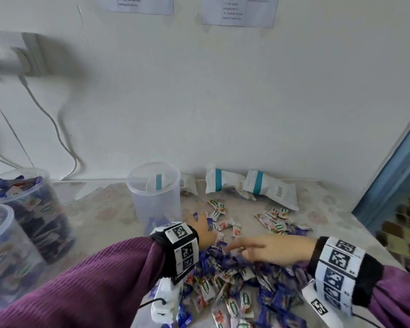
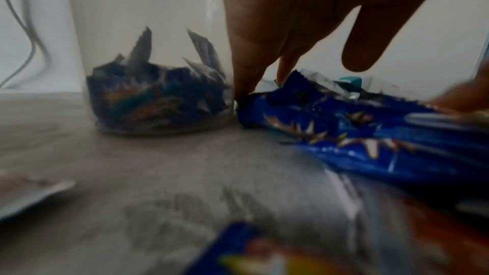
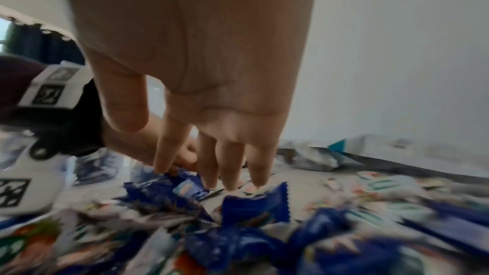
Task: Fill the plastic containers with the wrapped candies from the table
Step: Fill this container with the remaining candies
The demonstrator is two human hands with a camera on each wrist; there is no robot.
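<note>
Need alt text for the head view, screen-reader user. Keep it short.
Two hands in purple sleeves reach into a pile of wrapped candies on a table; the left hand sits beside a nearly empty clear container, the right hand lies open over the pile. Two fuller containers stand at left.

A pale wall (image 1: 223,102) rises behind the table (image 1: 104,209). Two printed sheets (image 1: 238,10) hang high; a white cable (image 1: 50,119) trails down left.

Home room, patterned tablecloth (image 1: 109,204), wall charger (image 1: 12,60), curtained window (image 3: 39,45)
</note>
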